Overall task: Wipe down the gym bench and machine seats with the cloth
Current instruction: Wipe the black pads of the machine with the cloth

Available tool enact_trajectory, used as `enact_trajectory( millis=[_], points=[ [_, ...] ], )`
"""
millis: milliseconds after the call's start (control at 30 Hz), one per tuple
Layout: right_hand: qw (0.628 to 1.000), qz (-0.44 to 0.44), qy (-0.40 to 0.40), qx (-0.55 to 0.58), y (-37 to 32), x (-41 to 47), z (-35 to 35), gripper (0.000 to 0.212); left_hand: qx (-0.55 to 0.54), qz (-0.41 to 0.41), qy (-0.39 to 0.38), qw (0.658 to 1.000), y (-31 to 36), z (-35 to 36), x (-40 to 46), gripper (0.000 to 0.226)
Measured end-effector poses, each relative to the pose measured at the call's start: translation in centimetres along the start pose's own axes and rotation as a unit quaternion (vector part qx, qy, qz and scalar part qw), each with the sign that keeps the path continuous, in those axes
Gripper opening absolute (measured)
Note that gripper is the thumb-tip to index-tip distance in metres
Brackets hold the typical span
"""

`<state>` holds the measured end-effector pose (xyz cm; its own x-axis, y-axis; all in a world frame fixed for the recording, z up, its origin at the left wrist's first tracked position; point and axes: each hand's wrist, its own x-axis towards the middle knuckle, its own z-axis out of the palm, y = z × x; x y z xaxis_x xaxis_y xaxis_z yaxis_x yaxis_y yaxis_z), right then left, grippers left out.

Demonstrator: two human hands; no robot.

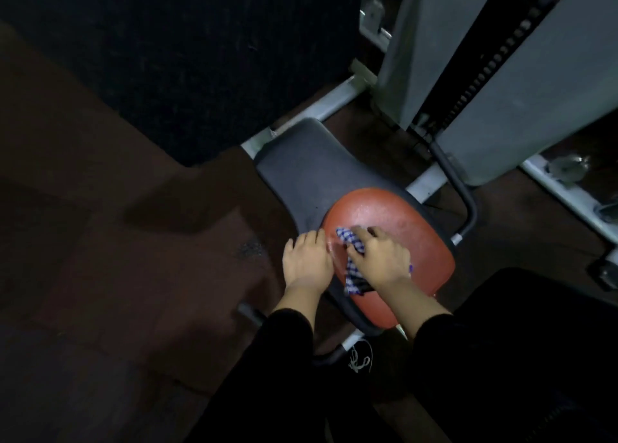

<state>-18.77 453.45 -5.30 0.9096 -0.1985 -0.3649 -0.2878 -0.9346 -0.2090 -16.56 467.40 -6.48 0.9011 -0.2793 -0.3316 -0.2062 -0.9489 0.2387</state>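
Observation:
A red machine seat (401, 228) with a black pad (307, 171) behind it stands at the centre of the head view. A blue and white checked cloth (351, 258) lies on the red seat's left part. My right hand (378, 258) presses down on the cloth, fingers bent over it. My left hand (307, 262) rests on the seat's left edge with its fingers relaxed, beside the cloth.
The machine's grey upright column (501, 74) with a black toothed rail rises at the right. White frame bars (301, 118) run along the dark floor. A black curved handle bar (465, 198) sits right of the seat. My dark trousers fill the bottom.

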Motion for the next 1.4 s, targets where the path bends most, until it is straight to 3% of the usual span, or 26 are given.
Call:
enact_trajectory(
  millis=[333,567,833,1133,1400],
  points=[
    [0.987,-0.151,-0.036,-0.043,-12.8,-9.4,-3.4,0.046,0.003,-0.161,-0.012,0.987,-6.2,-8.9,-13.2,0.051],
    [0.978,-0.202,-0.029,-0.053,-24.6,-14.9,-1.7,0.041,-0.014,-0.241,0.004,0.970,-16.7,-12.7,-21.2,0.050],
    [0.974,-0.219,-0.038,-0.044,-38.0,-19.1,2.0,0.043,-0.031,-0.270,-0.013,0.962,-28.9,-15.7,-27.4,0.047],
    [0.966,-0.244,-0.039,-0.076,-47.9,-17.2,2.7,0.044,-0.077,-0.298,-0.008,0.951,-38.4,-18.2,-27.1,0.047],
    [0.964,-0.254,-0.031,-0.078,-58.7,-8.4,2.6,0.043,-0.078,-0.302,-0.008,0.950,-48.9,-23.4,-19.0,0.043]
  ],
)
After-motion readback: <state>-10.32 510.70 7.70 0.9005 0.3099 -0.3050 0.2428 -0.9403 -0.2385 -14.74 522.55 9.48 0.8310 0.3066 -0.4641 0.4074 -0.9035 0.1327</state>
